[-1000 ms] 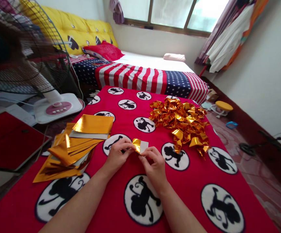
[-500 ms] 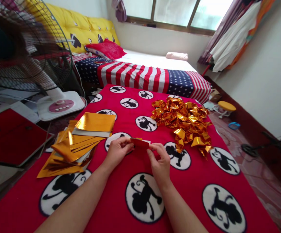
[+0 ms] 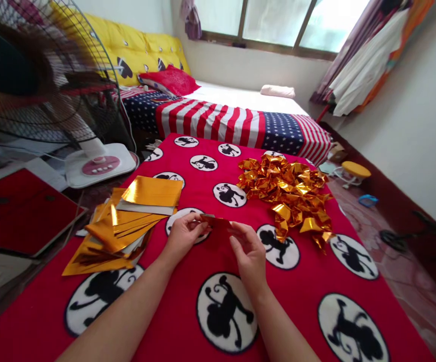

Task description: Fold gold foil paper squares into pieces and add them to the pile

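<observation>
Between my hands, just above the red cloth, is a small sheet of gold foil paper (image 3: 218,226) that reflects the red of the cloth. My left hand (image 3: 185,234) pinches its left end between thumb and fingers. At the right end my right hand (image 3: 248,251) grips it with thumb and fingertips. To the left lies a fanned stack of gold foil paper sheets (image 3: 152,191), some showing a pale backing. On the right is a heap of folded gold foil pieces (image 3: 284,188), close together and shiny.
The red cloth (image 3: 157,322) with black monkey figures covers the work surface. A fan with a white base (image 3: 118,158) stands at the left, beside a dark red panel (image 3: 22,211). Behind is a bed with a striped cover (image 3: 210,120). A yellow stool (image 3: 356,169) stands on the floor at right.
The paper's pale edge between my hands no longer shows, and its reddish face is turned toward me. Both hands keep their grip. The whole view has shifted slightly.
</observation>
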`<move>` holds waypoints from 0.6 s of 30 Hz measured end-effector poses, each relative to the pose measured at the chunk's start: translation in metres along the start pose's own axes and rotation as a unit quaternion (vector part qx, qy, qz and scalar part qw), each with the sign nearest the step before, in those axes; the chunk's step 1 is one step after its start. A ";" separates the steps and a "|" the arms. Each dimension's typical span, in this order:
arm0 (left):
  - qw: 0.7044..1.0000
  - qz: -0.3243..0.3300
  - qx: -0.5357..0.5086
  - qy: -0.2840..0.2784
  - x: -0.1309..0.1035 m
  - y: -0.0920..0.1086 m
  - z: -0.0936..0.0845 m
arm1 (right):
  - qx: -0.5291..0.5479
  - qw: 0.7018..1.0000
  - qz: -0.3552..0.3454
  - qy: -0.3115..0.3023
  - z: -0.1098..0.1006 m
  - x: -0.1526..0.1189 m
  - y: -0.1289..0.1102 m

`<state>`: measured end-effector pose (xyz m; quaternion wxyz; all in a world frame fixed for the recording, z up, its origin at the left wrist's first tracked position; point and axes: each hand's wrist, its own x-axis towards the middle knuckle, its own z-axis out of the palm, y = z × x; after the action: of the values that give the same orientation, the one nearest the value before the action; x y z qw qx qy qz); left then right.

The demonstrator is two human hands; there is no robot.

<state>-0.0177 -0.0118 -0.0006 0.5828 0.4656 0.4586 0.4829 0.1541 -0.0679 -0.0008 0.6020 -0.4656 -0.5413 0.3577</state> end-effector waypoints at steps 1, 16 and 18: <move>1.000 0.013 0.004 -0.008 0.000 0.001 0.000 | -0.005 1.000 -0.005 -0.002 0.000 -0.001 0.000; 0.998 -0.042 -0.056 -0.004 -0.016 0.023 0.005 | -0.187 0.972 -0.145 0.002 -0.004 -0.004 -0.008; 0.997 -0.054 -0.051 0.014 -0.016 0.022 0.005 | -0.194 0.969 -0.155 -0.009 -0.003 -0.005 -0.009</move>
<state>-0.0178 -0.0255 0.0226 0.6244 0.4027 0.4665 0.4800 0.1552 -0.0759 0.0062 0.5432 -0.4805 -0.6715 0.1521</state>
